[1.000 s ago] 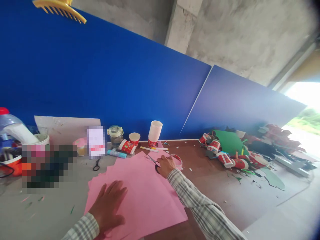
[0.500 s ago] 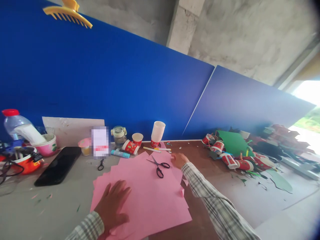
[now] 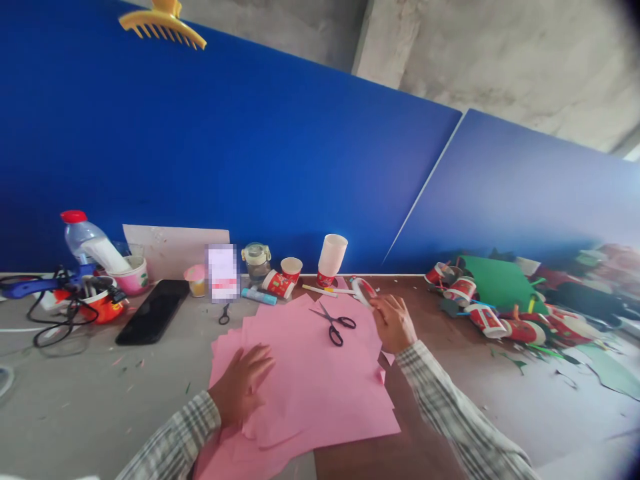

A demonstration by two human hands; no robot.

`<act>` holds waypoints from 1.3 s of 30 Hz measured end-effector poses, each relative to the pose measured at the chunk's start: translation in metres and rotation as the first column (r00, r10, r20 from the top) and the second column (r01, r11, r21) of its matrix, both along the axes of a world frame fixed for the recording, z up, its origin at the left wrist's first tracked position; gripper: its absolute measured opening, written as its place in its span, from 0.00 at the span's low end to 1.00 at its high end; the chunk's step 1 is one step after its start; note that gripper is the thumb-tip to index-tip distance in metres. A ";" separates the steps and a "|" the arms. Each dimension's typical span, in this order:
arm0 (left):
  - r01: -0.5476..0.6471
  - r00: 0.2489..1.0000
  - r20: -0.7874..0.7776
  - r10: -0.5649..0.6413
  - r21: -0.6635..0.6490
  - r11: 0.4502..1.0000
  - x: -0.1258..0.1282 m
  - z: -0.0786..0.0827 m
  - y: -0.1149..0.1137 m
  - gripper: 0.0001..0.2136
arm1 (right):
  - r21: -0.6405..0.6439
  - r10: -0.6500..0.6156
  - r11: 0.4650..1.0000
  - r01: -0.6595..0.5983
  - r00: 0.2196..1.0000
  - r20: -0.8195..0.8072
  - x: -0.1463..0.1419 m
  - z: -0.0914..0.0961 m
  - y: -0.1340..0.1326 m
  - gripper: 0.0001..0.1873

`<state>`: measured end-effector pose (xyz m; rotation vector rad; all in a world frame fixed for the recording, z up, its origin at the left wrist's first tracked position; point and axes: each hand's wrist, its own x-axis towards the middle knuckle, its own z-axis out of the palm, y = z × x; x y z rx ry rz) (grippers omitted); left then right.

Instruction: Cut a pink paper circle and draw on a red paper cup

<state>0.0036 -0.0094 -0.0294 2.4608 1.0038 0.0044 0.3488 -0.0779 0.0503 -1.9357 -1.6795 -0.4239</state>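
Note:
My left hand (image 3: 243,387) lies with its fingers spread on the left part of a fanned pile of pink paper sheets (image 3: 320,393). My right hand (image 3: 395,323) is closed on the near end of a red-and-white round-edged piece (image 3: 364,291), held at the pile's far right corner. It resembles part of a paper cup, but I cannot tell its exact kind. A pair of black-handled scissors (image 3: 334,326) rests on the pink sheets between my hands, its blades slightly apart.
Behind the paper stand stacked paper cups (image 3: 333,257), a lidded jar (image 3: 257,262) and a blue tube (image 3: 259,296). A black phone (image 3: 153,312) and an orange tub (image 3: 103,307) sit left. Cups and green paper (image 3: 500,283) clutter the right. A blue partition (image 3: 250,133) rises behind.
My right hand has lifted from the far right edge of the sheets with the red-and-white piece in it. My left hand stays on the paper. The view has turned left.

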 end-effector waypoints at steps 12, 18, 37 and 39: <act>-0.049 0.968 0.252 0.008 0.156 0.986 -0.012 -0.022 0.002 0.28 | -0.206 0.629 0.694 -0.690 0.721 -0.293 -0.159 -0.052 -0.041 0.08; 0.053 0.973 0.212 -0.087 0.163 0.985 -0.019 -0.019 0.004 0.27 | -0.118 0.583 0.733 -0.670 0.708 -0.398 -0.152 -0.059 -0.032 0.30; 0.072 0.982 0.162 -0.093 0.132 0.989 -0.017 -0.012 0.002 0.26 | -0.143 0.643 0.652 -0.744 0.643 -0.416 -0.160 -0.056 -0.038 0.33; 0.065 0.982 0.167 -0.088 0.137 0.988 -0.017 -0.012 0.002 0.26 | -0.150 0.648 0.638 -0.756 0.631 -0.426 -0.160 -0.054 -0.039 0.32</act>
